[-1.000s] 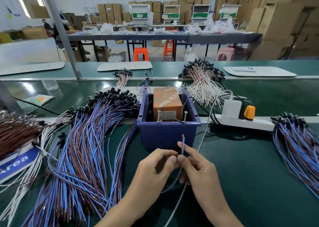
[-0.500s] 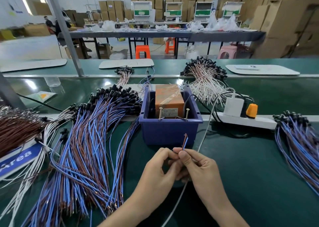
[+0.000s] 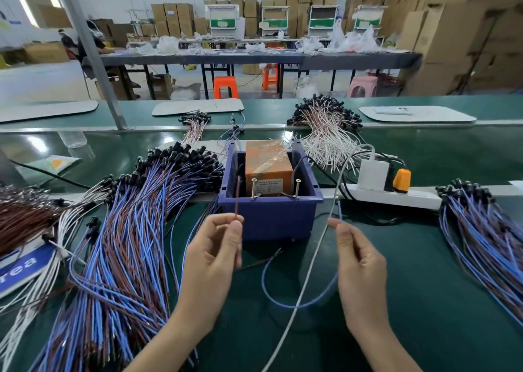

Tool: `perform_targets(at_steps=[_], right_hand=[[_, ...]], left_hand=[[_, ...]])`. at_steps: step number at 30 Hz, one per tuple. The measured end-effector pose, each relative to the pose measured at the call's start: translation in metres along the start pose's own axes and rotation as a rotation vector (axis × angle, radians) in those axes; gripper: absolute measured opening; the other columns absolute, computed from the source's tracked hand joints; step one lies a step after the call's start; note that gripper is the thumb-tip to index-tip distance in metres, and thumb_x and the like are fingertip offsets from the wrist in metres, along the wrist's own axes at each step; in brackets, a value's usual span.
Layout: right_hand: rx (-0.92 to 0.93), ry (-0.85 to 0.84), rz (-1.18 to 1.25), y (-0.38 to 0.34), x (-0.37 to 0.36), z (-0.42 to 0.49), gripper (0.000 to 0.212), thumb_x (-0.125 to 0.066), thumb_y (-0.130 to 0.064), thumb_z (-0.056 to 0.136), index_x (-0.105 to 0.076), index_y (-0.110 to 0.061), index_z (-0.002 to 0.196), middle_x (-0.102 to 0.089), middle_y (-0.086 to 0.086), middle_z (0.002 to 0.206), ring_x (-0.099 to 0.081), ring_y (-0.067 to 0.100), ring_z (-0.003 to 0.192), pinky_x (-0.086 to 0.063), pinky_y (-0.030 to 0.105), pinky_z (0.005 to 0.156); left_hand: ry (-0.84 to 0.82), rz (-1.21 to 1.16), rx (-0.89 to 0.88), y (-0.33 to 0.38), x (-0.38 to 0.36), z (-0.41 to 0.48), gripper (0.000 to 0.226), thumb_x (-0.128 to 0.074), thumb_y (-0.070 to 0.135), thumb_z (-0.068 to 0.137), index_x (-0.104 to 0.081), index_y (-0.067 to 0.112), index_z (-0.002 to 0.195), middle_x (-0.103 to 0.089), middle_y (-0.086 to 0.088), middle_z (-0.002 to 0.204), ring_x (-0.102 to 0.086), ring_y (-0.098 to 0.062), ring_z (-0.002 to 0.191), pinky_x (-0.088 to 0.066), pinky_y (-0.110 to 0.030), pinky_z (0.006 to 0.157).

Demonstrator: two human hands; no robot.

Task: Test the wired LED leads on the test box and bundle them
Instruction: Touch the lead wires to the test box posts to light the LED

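Big pile of blue-brown LED leads (image 3: 121, 244) lies left on the green bench (image 3: 424, 286). Left hand (image 3: 215, 255) pinches the brown wire end (image 3: 237, 201) upright, just near-left of the blue test box (image 3: 268, 216); two screw contacts (image 3: 253, 188) stand at its near rim. Right hand (image 3: 359, 261) pinches the blue wire end (image 3: 340, 211), near-right of the box. Hands well apart, wire looping between. Power strip (image 3: 396, 196) and another lead bundle (image 3: 481, 230) sit right.
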State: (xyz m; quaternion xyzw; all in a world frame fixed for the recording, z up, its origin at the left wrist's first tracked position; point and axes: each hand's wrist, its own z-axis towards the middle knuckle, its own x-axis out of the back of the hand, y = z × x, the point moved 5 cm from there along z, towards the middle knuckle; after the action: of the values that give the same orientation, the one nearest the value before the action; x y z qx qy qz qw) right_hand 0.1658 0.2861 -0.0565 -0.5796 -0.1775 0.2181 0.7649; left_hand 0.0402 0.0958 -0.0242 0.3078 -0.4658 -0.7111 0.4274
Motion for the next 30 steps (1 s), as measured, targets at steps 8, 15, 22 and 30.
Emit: perform_targets(at_steps=[8,15,22,30], right_hand=[[0.343,0.043,-0.435,-0.012,-0.001,0.022,0.044,-0.041,-0.028,0.103,-0.057,-0.017,0.142,-0.056,-0.011,0.085,-0.053,0.013,0.071,-0.039,0.019,0.063],[0.267,0.069,-0.301,0.000,0.007,0.027,0.006,-0.052,-0.043,0.100,-0.056,-0.046,0.104,-0.068,-0.029,0.094,-0.064,0.005,0.077,-0.044,0.009,0.065],[0.291,0.092,-0.209,-0.003,0.007,0.030,0.020,-0.054,-0.033,0.101,-0.066,-0.045,0.112,-0.061,-0.016,0.099,-0.059,0.008,0.080,-0.042,0.008,0.065],[0.357,0.040,-0.259,-0.008,0.000,0.024,0.027,-0.053,-0.032,0.099,-0.069,-0.028,0.120,-0.056,-0.016,0.098,-0.057,0.011,0.079,-0.042,0.009,0.063]], left_hand=[[0.173,0.269,-0.018,-0.008,0.034,0.014,0.019,-0.050,0.034,0.104,-0.067,0.044,0.105,-0.042,0.004,0.056,-0.032,-0.008,0.048,-0.025,-0.025,0.041],[0.136,0.441,-0.050,-0.013,0.031,0.010,0.019,-0.044,0.041,0.102,-0.057,0.048,0.115,-0.062,0.003,0.072,-0.050,-0.016,0.051,-0.043,-0.037,0.048],[0.166,0.413,-0.046,-0.013,0.031,0.012,0.010,-0.044,0.044,0.099,-0.053,0.048,0.103,-0.066,0.007,0.077,-0.061,-0.016,0.061,-0.051,-0.031,0.059],[0.155,0.425,-0.041,-0.013,0.029,0.011,0.016,-0.050,0.032,0.103,-0.058,0.045,0.106,-0.065,0.003,0.074,-0.056,-0.020,0.056,-0.047,-0.041,0.057]])
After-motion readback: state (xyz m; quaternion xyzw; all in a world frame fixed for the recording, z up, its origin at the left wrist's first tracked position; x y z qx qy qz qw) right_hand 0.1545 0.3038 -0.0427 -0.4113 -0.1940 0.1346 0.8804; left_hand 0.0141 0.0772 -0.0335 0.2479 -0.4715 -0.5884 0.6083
